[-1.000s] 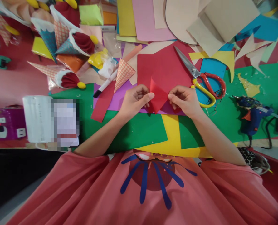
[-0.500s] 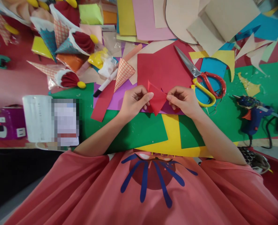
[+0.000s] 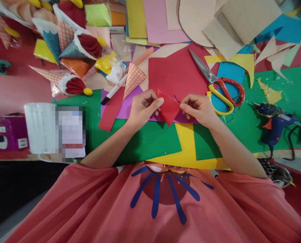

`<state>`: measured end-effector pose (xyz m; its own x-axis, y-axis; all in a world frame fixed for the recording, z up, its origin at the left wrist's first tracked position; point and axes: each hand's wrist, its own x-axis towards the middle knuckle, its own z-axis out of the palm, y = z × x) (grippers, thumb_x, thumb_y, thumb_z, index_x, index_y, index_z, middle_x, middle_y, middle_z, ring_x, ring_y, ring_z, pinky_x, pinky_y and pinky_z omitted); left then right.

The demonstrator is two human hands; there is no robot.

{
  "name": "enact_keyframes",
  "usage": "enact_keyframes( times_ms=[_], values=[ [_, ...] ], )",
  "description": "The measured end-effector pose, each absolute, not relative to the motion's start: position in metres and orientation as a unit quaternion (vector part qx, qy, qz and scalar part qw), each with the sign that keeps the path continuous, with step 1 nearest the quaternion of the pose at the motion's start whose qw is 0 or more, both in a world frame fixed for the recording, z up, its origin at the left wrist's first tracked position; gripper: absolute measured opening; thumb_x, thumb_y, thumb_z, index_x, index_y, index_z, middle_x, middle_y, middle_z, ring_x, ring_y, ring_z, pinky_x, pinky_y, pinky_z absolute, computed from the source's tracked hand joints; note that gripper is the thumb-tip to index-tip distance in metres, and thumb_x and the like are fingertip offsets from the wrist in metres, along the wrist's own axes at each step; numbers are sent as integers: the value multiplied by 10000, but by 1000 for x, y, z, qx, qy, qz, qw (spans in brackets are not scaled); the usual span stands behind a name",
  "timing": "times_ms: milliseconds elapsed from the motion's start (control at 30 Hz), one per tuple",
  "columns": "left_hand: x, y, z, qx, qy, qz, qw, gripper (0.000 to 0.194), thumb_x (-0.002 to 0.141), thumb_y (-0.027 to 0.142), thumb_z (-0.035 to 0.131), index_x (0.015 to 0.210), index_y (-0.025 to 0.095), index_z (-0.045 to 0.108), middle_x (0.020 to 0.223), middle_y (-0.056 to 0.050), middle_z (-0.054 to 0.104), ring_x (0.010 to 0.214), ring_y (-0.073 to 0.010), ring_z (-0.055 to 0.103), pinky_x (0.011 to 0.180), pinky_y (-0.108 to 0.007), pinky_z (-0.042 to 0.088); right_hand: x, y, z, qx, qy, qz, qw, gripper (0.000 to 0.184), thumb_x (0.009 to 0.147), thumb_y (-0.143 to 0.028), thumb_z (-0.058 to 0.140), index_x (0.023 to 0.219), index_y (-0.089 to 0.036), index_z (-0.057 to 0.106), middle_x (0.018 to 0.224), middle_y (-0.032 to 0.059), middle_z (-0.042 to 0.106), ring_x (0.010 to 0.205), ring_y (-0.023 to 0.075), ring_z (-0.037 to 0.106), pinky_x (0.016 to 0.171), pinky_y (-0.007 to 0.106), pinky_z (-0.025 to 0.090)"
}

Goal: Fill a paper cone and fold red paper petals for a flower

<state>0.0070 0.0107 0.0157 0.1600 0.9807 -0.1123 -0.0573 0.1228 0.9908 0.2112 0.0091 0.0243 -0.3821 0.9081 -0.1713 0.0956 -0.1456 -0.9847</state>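
Observation:
Between my hands is a small piece of red craft sheet [image 3: 169,108], angular, with one corner pointing down toward me. My left hand [image 3: 146,106] is closed, pinching its left edge between thumb and fingers. At its right corner, my right hand [image 3: 197,108] is closed in a thumb-and-finger pinch. Beneath and beyond it lie a larger red sheet [image 3: 175,72] and a purple sheet [image 3: 137,108]. Scissors [image 3: 211,78] with one red and one yellow handle lie just past my right hand. A checkered paper cone [image 3: 134,80] rests beyond my left hand.
A blue glue gun [image 3: 277,126] stands at the right on a green sheet [image 3: 244,131]. A phone [image 3: 73,133] lies at the left. Finished cone pieces [image 3: 74,84] with yellow tips, a marker [image 3: 113,92] and paper scraps [image 3: 241,62] are spread across the far side.
The small red piece has turned and opened flatter, its top corner shifting left and its lower corner slightly right. My left hand has moved a little left, my right hand slightly inward.

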Motion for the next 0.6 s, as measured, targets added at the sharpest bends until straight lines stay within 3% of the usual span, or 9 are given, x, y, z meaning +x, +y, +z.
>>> enact_keyframes(
  times_ms=[600],
  values=[
    [4,17,16,470,482,464,576,269,708,329,747,633,182,535,519,67,542,398,-26,492,377,-129,386,212,10,25,-433,-576,623,304,206,815,-316,667,720,-177,548,549,-63,494,432,45,479,411,173,354]
  ],
)
